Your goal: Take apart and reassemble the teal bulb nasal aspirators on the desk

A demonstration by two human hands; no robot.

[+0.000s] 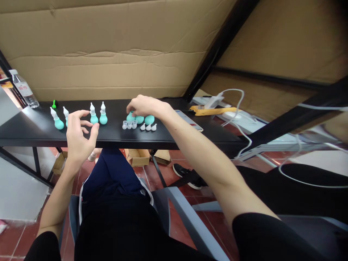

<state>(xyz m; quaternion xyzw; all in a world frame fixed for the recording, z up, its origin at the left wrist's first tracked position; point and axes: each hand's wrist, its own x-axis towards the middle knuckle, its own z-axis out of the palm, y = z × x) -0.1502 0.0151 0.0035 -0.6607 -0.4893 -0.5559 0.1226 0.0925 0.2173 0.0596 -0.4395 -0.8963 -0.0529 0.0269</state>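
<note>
My left hand [80,134] hovers at the table's front edge with fingers apart, holding nothing. It partly hides one assembled bulb syringe [66,113]; others, teal with white tips, stand around it, such as one syringe [103,115] to its right and a tilted syringe [57,119] to its left. My right hand [143,106] reaches down with its fingers closed on the leftmost loose teal bulb [131,117]. Beside that lie a second bulb [139,120] and a third bulb [149,120]. In front are small clear cups [129,125] and white nozzle tips [148,127].
The black table [114,135] stands against a cardboard wall [108,72]. A water bottle [24,88] and a small green object [54,104] are at its left. A phone [187,120], a yellow tool [214,110] and white cables [241,98] lie right. Someone's shoe [181,170] shows below.
</note>
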